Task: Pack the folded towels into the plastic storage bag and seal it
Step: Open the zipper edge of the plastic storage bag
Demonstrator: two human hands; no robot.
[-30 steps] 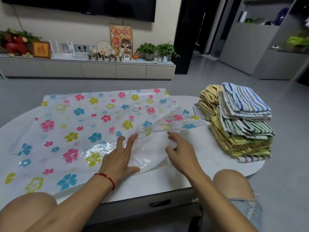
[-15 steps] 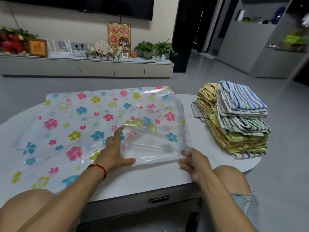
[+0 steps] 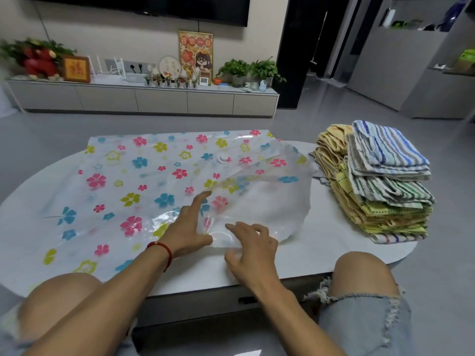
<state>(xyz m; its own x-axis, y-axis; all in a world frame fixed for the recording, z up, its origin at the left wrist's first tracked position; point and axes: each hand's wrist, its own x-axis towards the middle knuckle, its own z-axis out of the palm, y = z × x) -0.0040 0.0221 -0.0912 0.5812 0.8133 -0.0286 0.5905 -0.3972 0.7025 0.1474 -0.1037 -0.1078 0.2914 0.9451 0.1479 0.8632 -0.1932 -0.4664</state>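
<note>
Right hand (image 3: 250, 249) now back atop the bag (image 3: 133, 181), beside left hand (image 3: 186, 231)

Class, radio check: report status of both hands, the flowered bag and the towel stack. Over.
Left hand and right hand open on clear flower-printed plastic storage bag, working its mouth. Stack of folded striped towels unpacked, right of bag. Nothing in the way.

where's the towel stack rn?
In the head view, the towel stack sits on the right end of the table, just right of the flowered storage bag, untouched by either hand.
</note>
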